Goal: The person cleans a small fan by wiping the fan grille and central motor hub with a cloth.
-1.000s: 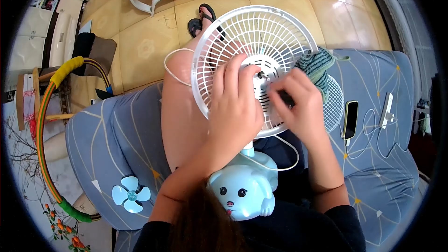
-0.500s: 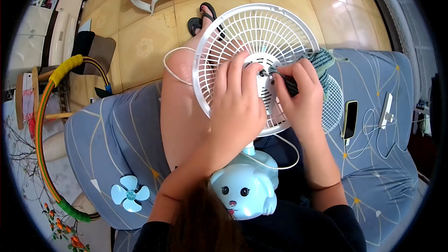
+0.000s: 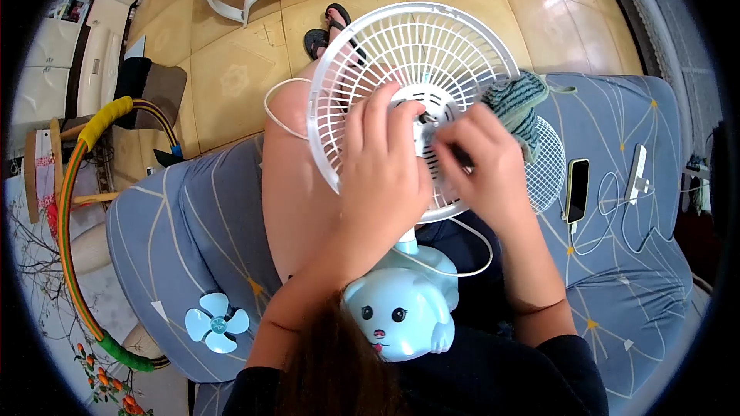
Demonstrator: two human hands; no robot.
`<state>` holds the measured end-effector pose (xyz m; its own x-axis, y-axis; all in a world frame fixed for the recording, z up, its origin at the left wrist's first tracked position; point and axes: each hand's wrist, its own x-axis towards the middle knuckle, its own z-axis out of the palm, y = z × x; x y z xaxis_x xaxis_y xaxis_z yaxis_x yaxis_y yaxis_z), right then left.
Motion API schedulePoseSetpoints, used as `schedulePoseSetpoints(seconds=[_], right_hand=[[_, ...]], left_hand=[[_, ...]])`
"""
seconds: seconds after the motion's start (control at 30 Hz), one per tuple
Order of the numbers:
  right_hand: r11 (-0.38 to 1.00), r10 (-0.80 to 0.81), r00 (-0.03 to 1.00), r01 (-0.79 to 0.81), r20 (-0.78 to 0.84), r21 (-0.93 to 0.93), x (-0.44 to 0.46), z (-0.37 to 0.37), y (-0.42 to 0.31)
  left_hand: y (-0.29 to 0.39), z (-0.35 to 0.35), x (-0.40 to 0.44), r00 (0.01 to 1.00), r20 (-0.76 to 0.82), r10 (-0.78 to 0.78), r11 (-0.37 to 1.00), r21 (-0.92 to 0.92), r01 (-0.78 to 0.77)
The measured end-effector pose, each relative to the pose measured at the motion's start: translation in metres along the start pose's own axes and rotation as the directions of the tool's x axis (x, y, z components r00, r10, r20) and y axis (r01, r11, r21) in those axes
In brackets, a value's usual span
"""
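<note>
A white round fan grille [image 3: 428, 42] faces up over my lap, joined to a light blue animal-shaped base [image 3: 401, 312]. My left hand [image 3: 383, 158] rests on the left of its hub, the fingertips curled near the metal shaft at the centre. Right of the shaft, my right hand [image 3: 482, 158] is blurred, its fingers closed around part of a dark striped cloth. The rest of that green striped cloth [image 3: 518, 108] lies over the grille's right edge. What my left fingertips grip is too small to make out.
Light blue fan blades [image 3: 217, 323] lie on the sofa [image 3: 169, 239] at left. A second round grille [image 3: 546, 166], a phone [image 3: 577, 191] with a cable and a power strip [image 3: 637, 173] are at right. A striped hoop [image 3: 67, 239] stands far left.
My right hand was clear at the shaft with the dark cloth half a second ago; it is now blurred and slightly lower. The view has shifted a little, and the grille appears slightly further left.
</note>
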<state>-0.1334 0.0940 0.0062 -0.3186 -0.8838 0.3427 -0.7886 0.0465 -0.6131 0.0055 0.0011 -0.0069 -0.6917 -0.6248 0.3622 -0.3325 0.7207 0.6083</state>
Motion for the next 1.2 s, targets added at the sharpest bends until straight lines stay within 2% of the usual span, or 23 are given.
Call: schedulePoseSetpoints(seconds=[0.07,0.17,0.3,0.4,0.43,0.57,0.67,0.7,0.8,0.83,0.93,1.07,1.2], right_hand=[[0.991,-0.136,0.985,0.134,0.108,0.022,-0.004,-0.007,0.0],[0.989,-0.134,0.974,0.12,0.181,0.085,-0.003,-0.014,0.005],[0.986,0.163,0.987,-0.164,0.005,0.033,0.003,-0.011,0.001],[0.995,0.091,0.995,-0.093,0.047,0.042,-0.003,-0.01,0.002],[0.997,-0.017,0.992,0.008,0.126,0.078,-0.005,-0.013,0.006],[0.986,-0.148,0.952,0.121,0.269,0.114,-0.009,-0.025,0.006],[0.994,0.002,0.979,-0.024,0.202,0.11,-0.009,-0.025,0.007],[0.993,0.075,0.992,-0.083,0.099,0.084,-0.008,-0.021,0.005],[0.979,0.197,0.98,-0.199,0.042,0.048,-0.008,-0.017,0.005],[0.979,0.192,0.979,-0.196,0.063,0.055,-0.009,-0.018,0.004],[0.985,-0.074,0.973,0.038,0.219,0.167,-0.013,-0.022,0.012],[0.988,-0.097,0.961,0.06,0.261,0.144,-0.015,-0.03,0.01],[0.986,0.138,0.988,-0.144,0.076,0.085,-0.017,-0.019,0.008]], left_hand=[[-0.004,-0.004,-0.002,1.0,0.002,0.005,1.0,0.015,-0.005],[-0.003,-0.007,-0.002,1.0,0.016,0.007,1.0,0.001,-0.007],[0.002,-0.003,0.001,1.0,0.03,-0.002,0.999,-0.045,0.003],[0.0,-0.002,0.0,1.0,0.023,0.006,1.0,-0.021,-0.006],[0.0,-0.002,-0.002,1.0,0.022,-0.001,1.0,-0.018,0.001],[0.0,-0.002,-0.003,1.0,0.012,-0.004,1.0,-0.03,0.005],[0.005,-0.004,0.0,0.999,0.051,-0.013,0.999,-0.038,0.015],[0.005,-0.003,0.002,0.999,0.054,-0.002,1.0,-0.031,0.003],[0.006,0.001,0.002,0.999,0.028,0.042,0.999,0.008,-0.042],[0.007,0.001,0.002,0.999,0.035,0.038,0.999,0.0,-0.038],[0.005,0.002,0.0,0.999,0.027,0.024,0.999,0.026,-0.025],[0.005,0.0,0.0,0.999,0.038,0.029,1.0,0.001,-0.03],[0.007,0.0,0.002,0.998,0.054,0.032,0.999,0.007,-0.032]])
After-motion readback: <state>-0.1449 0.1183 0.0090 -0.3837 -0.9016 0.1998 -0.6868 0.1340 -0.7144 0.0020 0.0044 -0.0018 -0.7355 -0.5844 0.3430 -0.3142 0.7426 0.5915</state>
